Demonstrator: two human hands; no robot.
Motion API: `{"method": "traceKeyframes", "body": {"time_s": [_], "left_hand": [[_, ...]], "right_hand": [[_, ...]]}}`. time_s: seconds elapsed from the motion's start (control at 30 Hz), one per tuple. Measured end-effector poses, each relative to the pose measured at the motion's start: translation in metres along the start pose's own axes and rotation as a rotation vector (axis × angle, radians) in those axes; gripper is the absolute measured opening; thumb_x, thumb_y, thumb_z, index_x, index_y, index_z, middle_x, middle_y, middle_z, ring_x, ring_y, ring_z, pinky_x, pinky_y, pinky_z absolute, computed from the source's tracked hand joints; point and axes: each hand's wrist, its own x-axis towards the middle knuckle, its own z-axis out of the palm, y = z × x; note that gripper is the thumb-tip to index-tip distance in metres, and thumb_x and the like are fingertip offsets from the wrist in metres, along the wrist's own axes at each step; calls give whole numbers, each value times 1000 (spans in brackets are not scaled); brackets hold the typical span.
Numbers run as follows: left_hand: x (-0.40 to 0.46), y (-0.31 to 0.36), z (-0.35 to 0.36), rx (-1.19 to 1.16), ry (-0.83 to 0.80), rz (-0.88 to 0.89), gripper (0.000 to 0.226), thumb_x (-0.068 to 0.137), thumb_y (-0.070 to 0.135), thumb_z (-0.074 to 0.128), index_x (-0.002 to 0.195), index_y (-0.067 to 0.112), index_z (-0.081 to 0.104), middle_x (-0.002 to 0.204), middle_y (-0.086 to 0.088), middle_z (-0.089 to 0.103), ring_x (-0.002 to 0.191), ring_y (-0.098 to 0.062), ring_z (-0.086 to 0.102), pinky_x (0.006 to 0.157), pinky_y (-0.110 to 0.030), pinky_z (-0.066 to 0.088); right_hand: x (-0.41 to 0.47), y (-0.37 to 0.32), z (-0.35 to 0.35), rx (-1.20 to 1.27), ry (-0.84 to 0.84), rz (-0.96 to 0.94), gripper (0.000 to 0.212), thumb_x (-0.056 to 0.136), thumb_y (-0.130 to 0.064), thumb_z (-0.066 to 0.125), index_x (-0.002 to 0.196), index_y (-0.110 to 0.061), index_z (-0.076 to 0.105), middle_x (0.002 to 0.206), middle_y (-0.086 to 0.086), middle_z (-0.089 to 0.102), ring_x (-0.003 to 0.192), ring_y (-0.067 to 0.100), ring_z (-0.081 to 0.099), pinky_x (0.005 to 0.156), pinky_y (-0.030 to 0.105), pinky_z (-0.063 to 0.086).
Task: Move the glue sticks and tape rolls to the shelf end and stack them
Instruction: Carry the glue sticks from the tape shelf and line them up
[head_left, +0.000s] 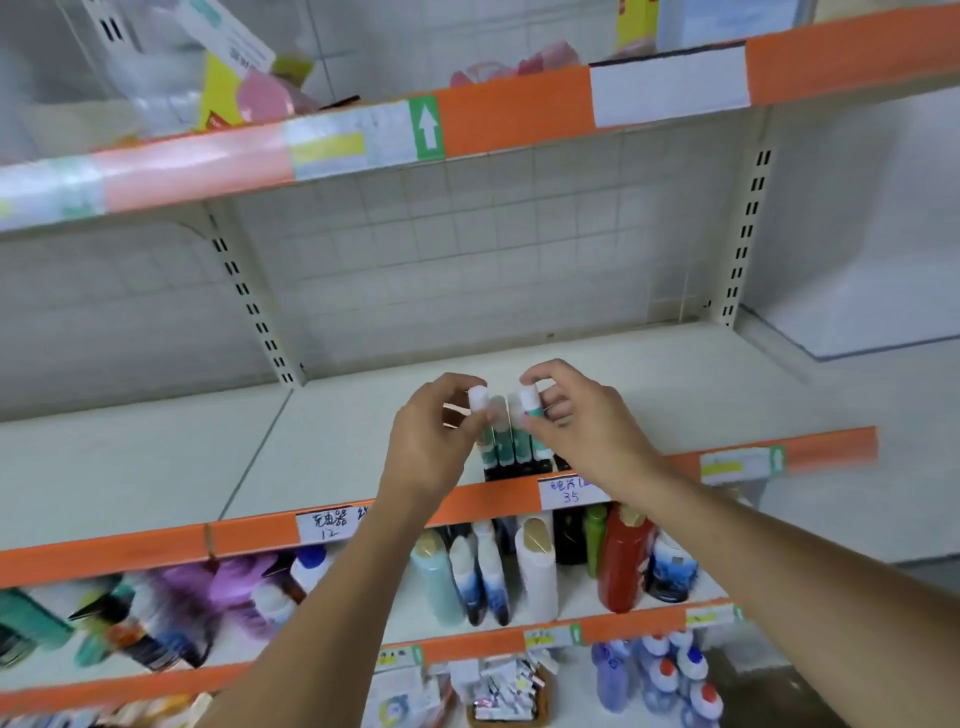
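Note:
Several glue sticks (511, 441) with white caps, teal bands and black bases stand in a tight row at the front edge of the white middle shelf (332, 447). My left hand (434, 436) pinches the white cap of the leftmost stick. My right hand (576, 415) pinches the cap of the rightmost stick. Between the fingers of my left hand shows something pale and reddish; whether it is a tape roll I cannot tell.
The shelf's orange front strip (249, 535) carries handwritten price labels. Below stand shampoo and detergent bottles (623, 556). The upper shelf (519, 117) holds packaged goods. The shelf's right end (810, 410) lies beyond my right hand, by a white wall.

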Motion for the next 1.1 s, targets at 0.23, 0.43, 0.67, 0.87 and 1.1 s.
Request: {"method": "traceKeyframes", "body": {"time_s": [0.23,0.43,0.67,0.87,1.1], "left_hand": [[-16,-21,-3,41,12,-50,28,90,16,68,110,27,53,89,10,64,64,-1,62,55,-9,43],[-15,-32,11,70,6,-7,21,92,17,65,103,28,51,91,14,65,71,1,63,62,-17,50],[-18,-46,18,99,32,82,20,94,19,63,107,30,53,107,15,59,82,0,64,71,-17,51],[-19,-51,21,184,42,175,18,96,19,61,108,29,54,107,16,51,84,2,64,71,-9,47],[-20,-54,22,227,37,223,14,96,15,61,104,25,56,108,15,49,88,0,61,71,-11,46]], "right_hand": [[-3,10,32,-34,107,-100,34,87,-9,74,113,-24,59,105,-7,57,86,4,63,77,32,58],[-15,27,48,-32,210,-143,36,83,-7,77,114,-18,63,104,-9,49,94,3,58,78,30,59],[-13,31,61,-51,249,-163,38,83,-7,78,115,-20,62,103,-9,50,93,5,59,78,31,59],[-13,33,71,-91,272,-177,34,83,-9,79,113,-16,63,104,-9,51,93,6,59,76,32,60],[-13,37,76,-119,242,-202,30,85,-4,75,109,-14,61,107,-5,51,92,14,63,76,37,60]]}}
